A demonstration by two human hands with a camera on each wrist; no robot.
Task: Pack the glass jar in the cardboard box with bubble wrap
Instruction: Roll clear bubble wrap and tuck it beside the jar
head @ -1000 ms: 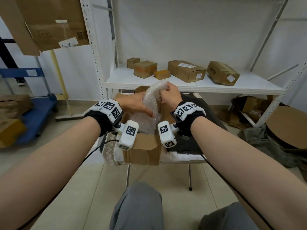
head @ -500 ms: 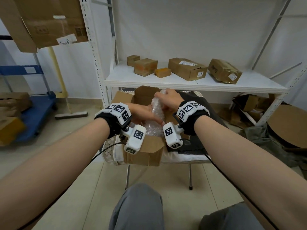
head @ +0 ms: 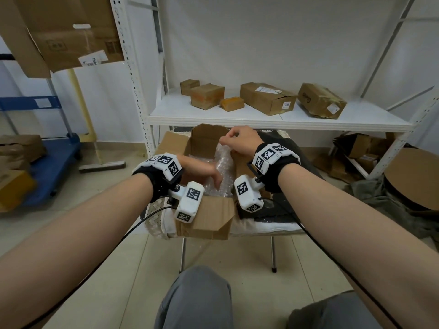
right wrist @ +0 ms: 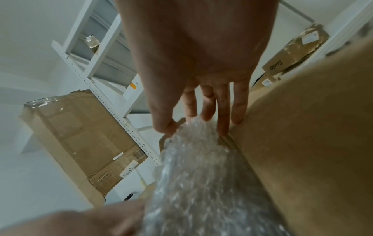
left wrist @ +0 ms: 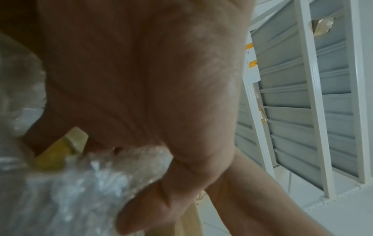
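An open cardboard box (head: pixel 206 222) stands on a chair seat in front of me. A bubble wrap bundle (head: pixel 224 162) leans upright inside it against the right wall; the glass jar itself is hidden. My left hand (head: pixel 215 181) reaches into the box, and in the left wrist view its thumb and fingers hold the bubble wrap (left wrist: pixel 80 191). My right hand (head: pixel 229 138) sits at the top end of the bundle. In the right wrist view its fingers (right wrist: pixel 224 111) are nearly straight, with the tips touching the bubble wrap (right wrist: pixel 201 175) and the box wall (right wrist: pixel 302 143).
A white shelf (head: pixel 356 117) just behind the box carries several small cartons. A black item (head: pixel 273 212) lies on the seat right of the box. A blue cart (head: pixel 54 162) stands at the left, and cardboard and cloth lie on the floor at the right.
Both hands have lowered the bubble wrap bundle from above the box down into it. My right hand now sits loosely at its top end.
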